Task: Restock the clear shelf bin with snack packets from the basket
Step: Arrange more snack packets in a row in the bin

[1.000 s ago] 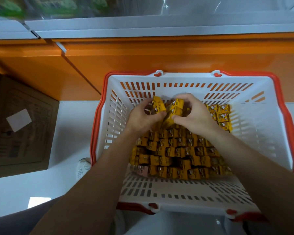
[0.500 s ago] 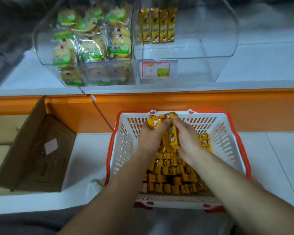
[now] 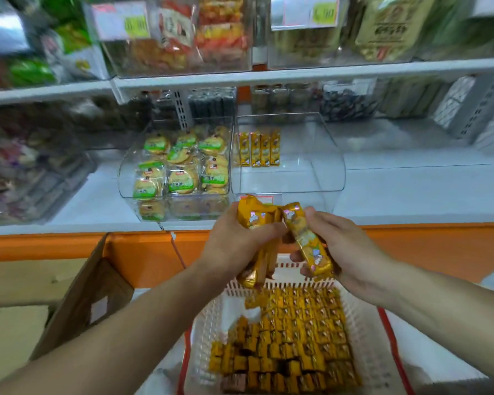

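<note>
My left hand (image 3: 237, 246) grips a bunch of yellow snack packets (image 3: 257, 220), raised above the basket. My right hand (image 3: 345, 246) holds one or more yellow packets (image 3: 308, 243) tilted beside them. Below, the white basket with a red rim (image 3: 365, 332) is filled with several rows of the same yellow packets (image 3: 291, 346). On the shelf ahead stands the clear bin (image 3: 311, 166), holding a short row of upright yellow packets (image 3: 259, 149) at its back left; the rest of it is bare.
A second clear bin (image 3: 177, 169) with green-labelled biscuit packs stands left of the target bin. An open cardboard box (image 3: 86, 300) sits on the floor at the left. An orange shelf front (image 3: 439, 243) runs behind the basket. Upper shelves (image 3: 297, 72) carry more snacks.
Both hands have lifted out of the basket with yellow packets and risen toward the shelf. My view has tilted up, so the shelves and clear bins now fill the upper frame.
</note>
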A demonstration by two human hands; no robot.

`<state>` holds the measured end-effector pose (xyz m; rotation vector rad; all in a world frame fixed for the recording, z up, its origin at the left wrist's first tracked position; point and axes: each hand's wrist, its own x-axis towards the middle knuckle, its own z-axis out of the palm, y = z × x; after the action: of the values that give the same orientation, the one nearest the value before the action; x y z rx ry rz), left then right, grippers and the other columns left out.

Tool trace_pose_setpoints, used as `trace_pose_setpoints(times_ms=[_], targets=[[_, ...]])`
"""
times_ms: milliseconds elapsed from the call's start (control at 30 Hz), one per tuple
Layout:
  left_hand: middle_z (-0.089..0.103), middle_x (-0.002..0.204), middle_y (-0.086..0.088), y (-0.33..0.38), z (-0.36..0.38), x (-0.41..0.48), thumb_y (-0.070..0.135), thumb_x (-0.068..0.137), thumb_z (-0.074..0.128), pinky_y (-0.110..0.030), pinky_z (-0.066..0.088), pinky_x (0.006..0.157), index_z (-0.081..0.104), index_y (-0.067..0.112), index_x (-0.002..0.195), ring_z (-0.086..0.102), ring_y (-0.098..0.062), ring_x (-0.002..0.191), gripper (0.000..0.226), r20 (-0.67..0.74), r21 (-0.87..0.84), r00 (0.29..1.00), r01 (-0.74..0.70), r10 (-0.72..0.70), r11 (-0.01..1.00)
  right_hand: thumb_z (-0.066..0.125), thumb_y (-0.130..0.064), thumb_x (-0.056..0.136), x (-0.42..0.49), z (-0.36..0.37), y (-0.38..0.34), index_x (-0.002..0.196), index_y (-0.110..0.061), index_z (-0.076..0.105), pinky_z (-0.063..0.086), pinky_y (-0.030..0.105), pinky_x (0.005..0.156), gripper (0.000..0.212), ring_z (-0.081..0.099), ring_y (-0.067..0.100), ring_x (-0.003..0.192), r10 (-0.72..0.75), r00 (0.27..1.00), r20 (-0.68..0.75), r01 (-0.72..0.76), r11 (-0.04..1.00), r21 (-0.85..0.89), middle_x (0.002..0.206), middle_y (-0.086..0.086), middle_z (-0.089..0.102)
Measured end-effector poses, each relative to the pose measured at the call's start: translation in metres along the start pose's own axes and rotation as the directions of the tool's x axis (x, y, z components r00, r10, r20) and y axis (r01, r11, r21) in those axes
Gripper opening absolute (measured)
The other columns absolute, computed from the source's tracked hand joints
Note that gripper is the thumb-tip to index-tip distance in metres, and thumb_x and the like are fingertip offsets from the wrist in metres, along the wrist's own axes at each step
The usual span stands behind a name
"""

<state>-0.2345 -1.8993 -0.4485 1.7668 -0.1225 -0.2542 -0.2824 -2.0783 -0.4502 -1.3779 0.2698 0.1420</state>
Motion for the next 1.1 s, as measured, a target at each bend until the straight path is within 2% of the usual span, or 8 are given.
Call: trace_pose_setpoints(times_ms=[133,267,333,433,567,733,967,1100], targets=[[0.076,0.076,0.006,0.007,-0.009,0.009,0.029,0.078,0.086,-0.035,0.061,0.067,0.066,0.026,0.097,0.076,-0.016,0.075,0.027,-0.008,-0.048,1.000,-0.026,0.025,0.999,0.057,-0.050,0.093,0.011,0.002,-0.010,0.102,-0.012,0.072,0.046,0.027,0.045,0.041,0.060,0.017,0.055,0.011,0.999,-0.039,-0.009,0.999,0.041,0.091,0.016,0.070],[0.079,0.085,0.006,0.018,-0.011,0.028,0.036,0.069,0.088,-0.042,0.062,0.079,0.067,0.027,0.097,0.077,-0.017,0.084,0.036,-0.053,-0.101,0.997,-0.066,0.061,0.993,0.056,-0.037,0.095,0.028,0.012,-0.021,0.105,-0.006,0.067,0.042,0.026,0.041,0.034,0.058,0.019,0.054,0.013,1.000,-0.018,-0.010,0.986,0.165,0.085,0.013,0.061],[0.079,0.091,0.000,0.021,-0.017,0.035,0.041,0.065,0.085,-0.050,0.061,0.085,0.068,0.025,0.101,0.077,-0.023,0.089,0.043,-0.066,-0.111,0.996,-0.071,0.064,0.991,0.057,-0.019,0.093,0.033,0.012,-0.023,0.103,-0.008,0.065,0.042,0.027,0.043,0.017,0.059,0.019,0.058,-0.026,1.000,0.018,0.024,0.992,0.123,0.079,0.011,0.060],[0.079,0.095,-0.004,0.021,-0.026,0.043,0.043,0.065,0.084,-0.055,0.060,0.088,0.066,0.023,0.105,0.077,-0.026,0.091,0.048,-0.084,-0.091,0.994,-0.072,0.064,0.993,0.056,0.000,0.088,0.039,0.006,-0.027,0.111,-0.011,0.067,0.044,0.031,0.052,0.028,0.062,0.019,0.067,-0.082,0.997,0.017,0.082,0.997,-0.007,0.074,0.007,0.066],[0.078,0.097,-0.002,0.022,-0.038,0.051,0.044,0.066,0.085,-0.054,0.059,0.091,0.064,0.023,0.111,0.076,-0.025,0.094,0.054,-0.068,-0.024,0.994,-0.083,0.081,0.996,0.064,-0.005,0.089,0.044,-0.001,-0.037,0.113,-0.021,0.071,0.052,0.032,0.052,0.029,0.068,0.023,0.072,-0.148,0.989,0.000,0.148,0.987,-0.060,0.085,0.007,0.070],[0.077,0.096,0.000,0.024,-0.049,0.055,0.036,0.075,0.087,-0.049,0.060,0.090,0.063,0.026,0.110,0.075,-0.021,0.093,0.044,-0.066,0.002,0.990,-0.122,0.121,0.993,0.073,-0.028,0.088,0.054,-0.006,-0.051,0.111,-0.020,0.066,0.045,0.028,0.041,0.025,0.071,0.022,0.066,-0.225,0.963,-0.146,0.191,0.958,-0.215,0.090,0.004,0.074],[0.076,0.096,0.002,0.022,-0.058,0.063,0.035,0.077,0.087,-0.043,0.061,0.084,0.061,0.029,0.110,0.074,-0.017,0.091,0.043,-0.091,0.005,0.983,-0.158,0.158,0.987,0.061,0.006,0.087,0.099,-0.008,-0.076,0.100,-0.011,0.067,0.054,0.026,0.054,0.022,0.061,0.018,0.064,-0.180,0.980,-0.083,0.159,0.964,-0.212,0.085,0.013,0.060],[0.072,0.087,0.006,0.019,-0.065,0.071,0.039,0.076,0.087,-0.024,0.056,0.066,0.059,0.028,0.109,0.071,-0.010,0.079,0.045,-0.113,0.068,0.974,-0.192,0.198,0.979,0.077,-0.002,0.079,0.147,-0.018,-0.081,0.104,-0.018,0.059,0.054,0.032,0.060,0.035,0.062,0.018,0.071,-0.318,0.928,-0.196,0.213,0.881,-0.424,0.091,0.006,0.063]])
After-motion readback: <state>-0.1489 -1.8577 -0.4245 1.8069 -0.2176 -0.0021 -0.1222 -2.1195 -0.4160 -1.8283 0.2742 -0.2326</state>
